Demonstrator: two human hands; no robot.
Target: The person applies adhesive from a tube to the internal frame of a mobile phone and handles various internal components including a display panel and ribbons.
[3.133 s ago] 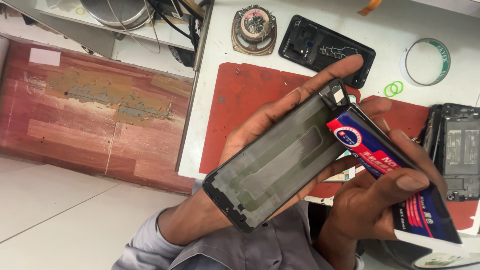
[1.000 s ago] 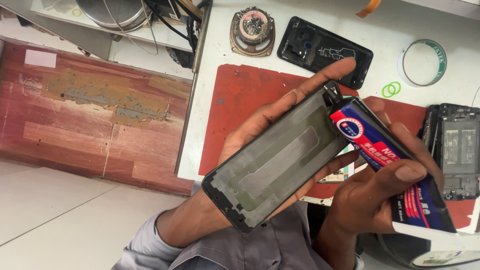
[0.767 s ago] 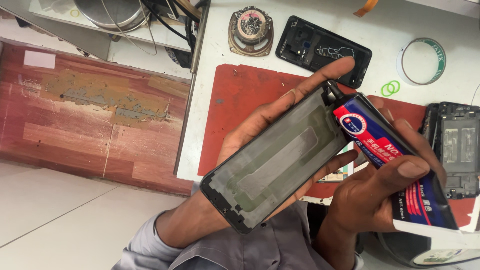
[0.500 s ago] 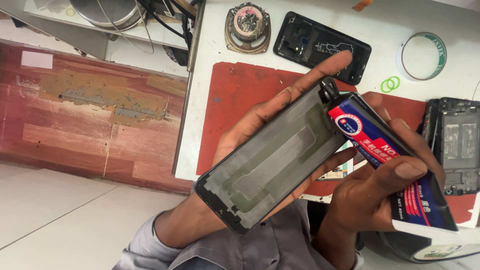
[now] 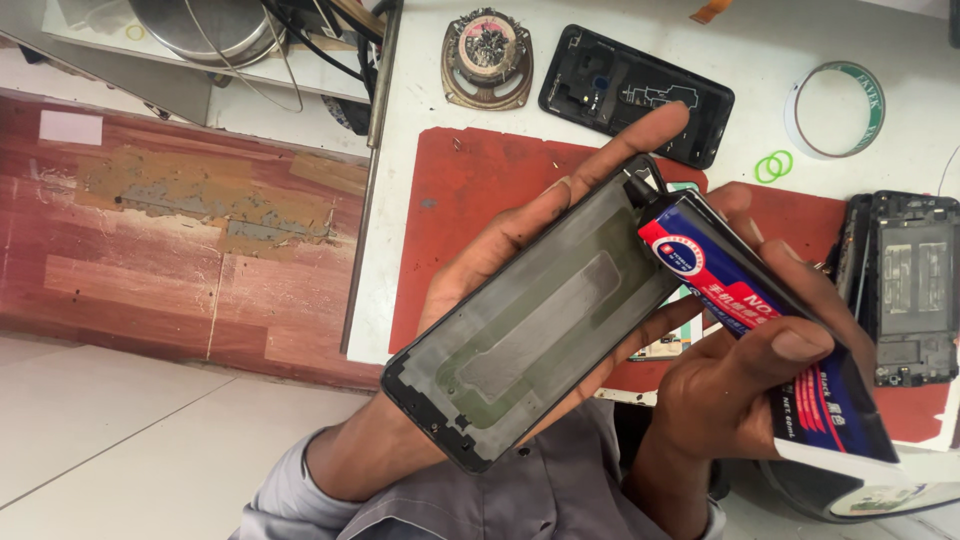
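My left hand holds a dark phone display panel from underneath, its grey inner side facing up, tilted from lower left to upper right. My right hand grips a blue, red and black glue tube. The tube's black nozzle touches the panel's upper right corner. Both hands hover over a red work mat on a white table.
A black phone back cover and a bare round speaker lie at the table's far side. A tape roll and green rubber bands sit right of them. A phone frame lies at the right edge. Wooden floor lies left.
The glue nozzle stays at the panel's upper right corner. Both hands and the panel have shifted only slightly; the view moved a little.
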